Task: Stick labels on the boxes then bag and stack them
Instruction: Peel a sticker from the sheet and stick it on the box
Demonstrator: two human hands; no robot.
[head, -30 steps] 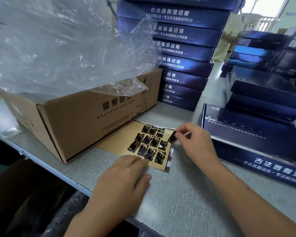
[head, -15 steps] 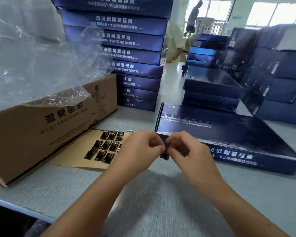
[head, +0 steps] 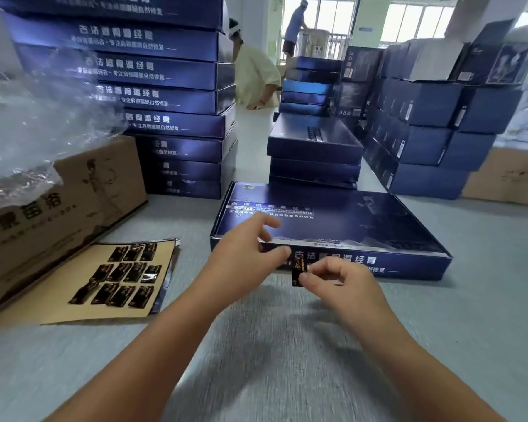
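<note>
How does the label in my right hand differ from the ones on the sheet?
The held label hangs upright, pinched by the right hand in front of the blue box; the sheet labels lie flat on their tan backing. It is single; they sit in rows. Both are small, dark and glossy.

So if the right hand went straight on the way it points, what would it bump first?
Probably the near side wall of the flat blue box; the right hand pinches a black label just before it, though depth is unclear.
</note>
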